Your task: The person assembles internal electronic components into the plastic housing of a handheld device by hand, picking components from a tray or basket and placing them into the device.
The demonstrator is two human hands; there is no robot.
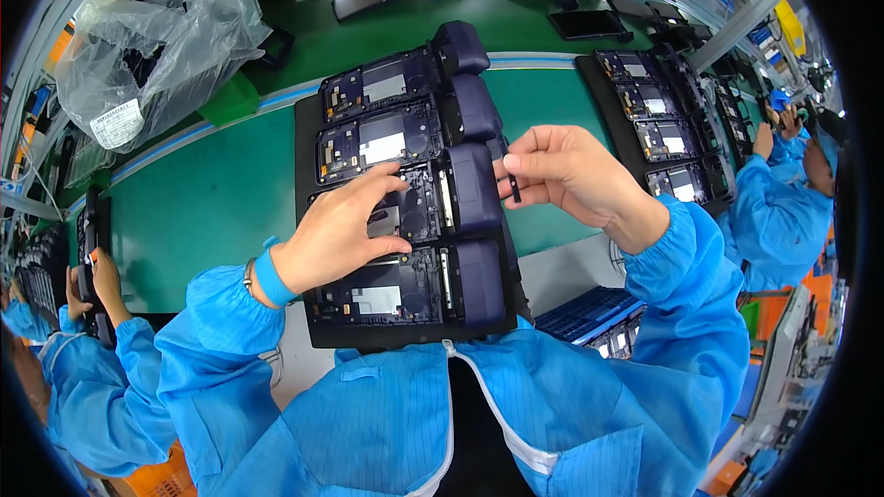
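Note:
My left hand point(336, 230) lies over the third of several dark device housings point(422, 212), thumb and fingers spread and touching it. Between the thumb and fingers of my right hand point(575, 175) is a small black strip point(515, 188), pinched just right of that housing's thick end point(476, 186). The housings sit in a row on a black tray point(306, 129), their open insides facing up with boards and a silvery rectangle showing. Nearest my body is another such housing point(405, 290). The part of the third housing under my left palm is hidden.
A green work mat point(193, 212) spreads leftward. At the back left hangs a clear plastic bag point(157, 55). A second tray of housings point(658, 120) stands right, near a co-worker in blue point(783, 212). Another co-worker's hands point(101, 281) hold a dark device at left. A blue crate point(589, 313) sits below.

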